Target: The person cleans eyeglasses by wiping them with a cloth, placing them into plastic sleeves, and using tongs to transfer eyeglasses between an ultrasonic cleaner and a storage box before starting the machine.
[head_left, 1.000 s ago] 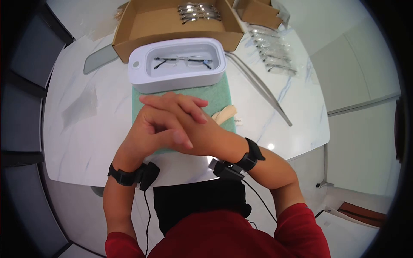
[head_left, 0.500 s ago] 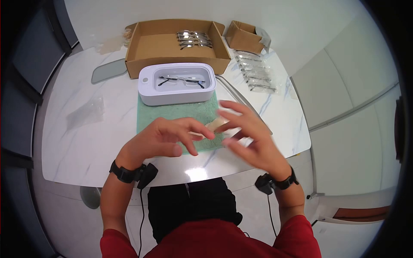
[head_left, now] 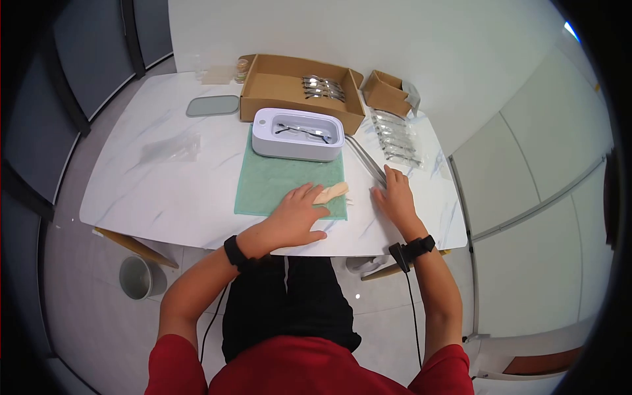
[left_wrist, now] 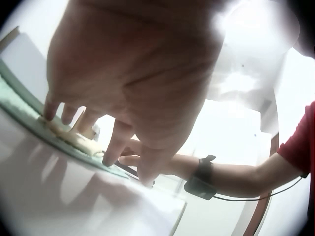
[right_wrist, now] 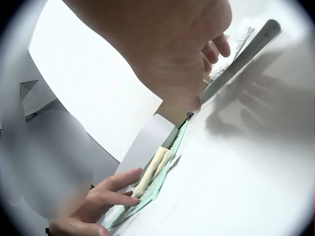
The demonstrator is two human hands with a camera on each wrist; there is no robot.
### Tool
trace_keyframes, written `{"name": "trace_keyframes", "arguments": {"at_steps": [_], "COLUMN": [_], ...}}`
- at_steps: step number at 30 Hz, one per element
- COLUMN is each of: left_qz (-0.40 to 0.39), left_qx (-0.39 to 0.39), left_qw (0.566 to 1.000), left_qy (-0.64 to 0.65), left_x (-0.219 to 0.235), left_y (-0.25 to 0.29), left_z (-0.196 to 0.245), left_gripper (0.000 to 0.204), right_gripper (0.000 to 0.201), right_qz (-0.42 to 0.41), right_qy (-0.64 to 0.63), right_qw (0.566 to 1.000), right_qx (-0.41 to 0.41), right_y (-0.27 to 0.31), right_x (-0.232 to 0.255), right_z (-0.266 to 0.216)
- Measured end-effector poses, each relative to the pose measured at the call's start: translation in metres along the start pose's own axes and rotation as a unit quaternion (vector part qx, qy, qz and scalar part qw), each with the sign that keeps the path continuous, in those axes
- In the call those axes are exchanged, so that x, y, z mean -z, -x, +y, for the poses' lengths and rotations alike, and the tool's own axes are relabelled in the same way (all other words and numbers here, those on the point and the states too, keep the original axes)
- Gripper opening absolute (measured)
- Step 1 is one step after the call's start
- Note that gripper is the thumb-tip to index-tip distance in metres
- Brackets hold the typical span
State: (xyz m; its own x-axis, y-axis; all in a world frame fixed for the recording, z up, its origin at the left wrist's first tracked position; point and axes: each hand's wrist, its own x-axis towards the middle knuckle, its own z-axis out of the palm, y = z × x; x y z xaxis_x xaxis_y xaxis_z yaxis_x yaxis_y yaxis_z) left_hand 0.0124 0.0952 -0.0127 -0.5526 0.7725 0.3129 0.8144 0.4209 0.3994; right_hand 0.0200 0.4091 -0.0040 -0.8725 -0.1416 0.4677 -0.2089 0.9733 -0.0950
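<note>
My left hand (head_left: 296, 216) lies palm down over the green towel (head_left: 263, 187), fingers spread. Its fingertips are right at a soft, cream folded piece (head_left: 332, 193), which also shows beside that hand in the right wrist view. On the right, my right hand (head_left: 396, 197) reaches to the near end of long metal tweezers (head_left: 365, 158). Its fingers are loosely bent, and its thumb overlaps the tweezers (right_wrist: 241, 59) in the right wrist view. Behind the hands, a white ultrasonic cleaner (head_left: 296, 151) stands on the towel, with a pair of glasses (head_left: 303, 131) in its basin.
A shallow cardboard box (head_left: 273, 72) at the back holds several glasses (head_left: 322, 89). Right of it are a small carton (head_left: 382, 91) and bagged glasses (head_left: 396, 138). A grey tray (head_left: 212, 105) and a clear plastic bag (head_left: 171, 148) lie at left. A bin (head_left: 136, 276) stands on the floor.
The hands were clasped together, then came apart. The left has lowered to the towel by the cream piece; the right has moved out to the tweezers. The head view has tilted up.
</note>
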Motion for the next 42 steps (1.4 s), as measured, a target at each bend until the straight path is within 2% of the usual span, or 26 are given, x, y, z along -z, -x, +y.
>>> {"name": "trace_keyframes", "arguments": {"at_steps": [2, 6, 8, 12, 14, 15, 17, 18, 20, 22, 23, 28, 31, 35, 38, 42], "left_qz": [-0.044, -0.066, -0.094, -0.083, -0.091, -0.088, -0.065, -0.062, -0.034, -0.013, 0.009, 0.014, 0.031, 0.087, 0.087, 0.076], "left_qx": [-0.002, -0.004, -0.004, -0.023, -0.029, -0.026, -0.021, -0.016, 0.0, 0.006, 0.011, 0.02, 0.065, 0.142, 0.175, 0.188], "left_qw": [0.999, 0.998, 0.995, 0.996, 0.994, 0.995, 0.993, 0.994, 0.993, 0.994, 0.994, 0.994, 0.989, 0.968, 0.961, 0.957], "left_qy": [0.011, -0.019, -0.014, -0.039, -0.05, -0.045, -0.091, -0.086, -0.115, -0.111, -0.111, -0.108, -0.131, -0.187, -0.197, -0.206], "left_x": [0.0, 0.007, 0.011, 0.008, 0.009, 0.009, 0.011, 0.011, 0.008, 0.001, -0.001, 0.02, 0.052, 0.086, 0.099, 0.1], "left_y": [-0.001, -0.001, -0.002, 0.005, 0.008, 0.011, 0.019, 0.023, 0.03, 0.038, 0.041, 0.05, 0.044, 0.018, 0.0, -0.007], "left_z": [-0.001, 0.004, 0.005, 0.002, 0.002, 0.004, 0.008, 0.009, 0.013, 0.015, 0.015, 0.016, 0.0, -0.056, -0.089, -0.109], "left_gripper": [0.053, 0.057, 0.061, 0.061, 0.059, 0.059, 0.06, 0.06, 0.064, 0.066, 0.068, 0.075, 0.079, 0.08, 0.08, 0.081], "right_gripper": [0.059, 0.048, 0.037, 0.031, 0.027, 0.027, 0.025, 0.024, 0.025, 0.027, 0.028, 0.029, 0.029, 0.029, 0.029, 0.029], "right_qz": [-0.049, -0.039, -0.084, -0.123, -0.103, -0.108, 0.008, 0.048, 0.078, 0.042, 0.019, -0.041, -0.035, -0.03, -0.033, -0.042], "right_qy": [0.033, 0.062, 0.047, 0.055, 0.003, 0.006, -0.011, -0.059, -0.042, -0.151, -0.175, -0.153, -0.181, -0.242, -0.264, -0.28], "right_qw": [0.997, 0.997, 0.993, 0.988, 0.987, 0.987, 0.998, 0.995, 0.995, 0.982, 0.98, 0.983, 0.979, 0.964, 0.957, 0.949], "right_qx": [-0.055, -0.037, -0.073, -0.072, -0.12, -0.116, -0.06, -0.066, -0.05, -0.105, -0.097, -0.088, -0.082, -0.109, -0.118, -0.139], "right_y": [-0.005, -0.014, -0.018, -0.019, -0.017, -0.015, -0.01, -0.008, -0.007, -0.012, -0.016, -0.031, -0.038, -0.038, -0.036, -0.029], "right_x": [-0.008, -0.011, -0.01, -0.006, -0.001, 0.002, 0.013, 0.023, 0.047, 0.079, 0.094, 0.115, 0.098, 0.07, 0.07, 0.076], "right_z": [0.001, 0.003, 0.004, 0.007, 0.008, 0.009, 0.012, 0.012, 0.013, -0.005, -0.016, -0.054, -0.055, -0.051, -0.061, -0.068]}}
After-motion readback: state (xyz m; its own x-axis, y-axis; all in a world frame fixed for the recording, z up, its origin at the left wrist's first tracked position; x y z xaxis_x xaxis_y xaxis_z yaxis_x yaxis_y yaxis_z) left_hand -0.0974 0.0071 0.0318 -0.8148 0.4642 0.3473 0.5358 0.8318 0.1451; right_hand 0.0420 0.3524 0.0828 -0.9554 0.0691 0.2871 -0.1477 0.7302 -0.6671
